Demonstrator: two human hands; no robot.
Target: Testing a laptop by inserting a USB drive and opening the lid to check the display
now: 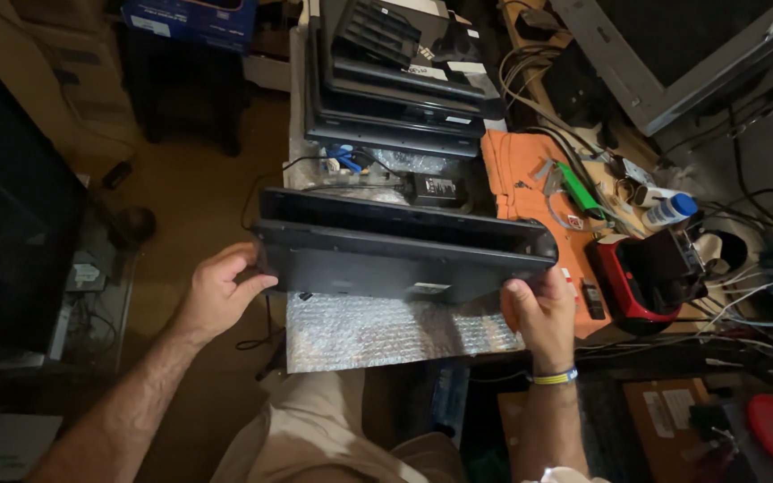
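I hold a long black flat device, like a monitor or laptop casing, edge-up over a sheet of bubble wrap. My left hand grips its left end. My right hand, with a yellow and blue wristband, grips its lower right corner. The device hangs level above the workbench, its underside turned toward me.
A stack of black flat devices lies at the back of the bench. An orange cloth holds a green tool and small parts. A red and black device, a white bottle and tangled cables lie right. A dark screen stands left.
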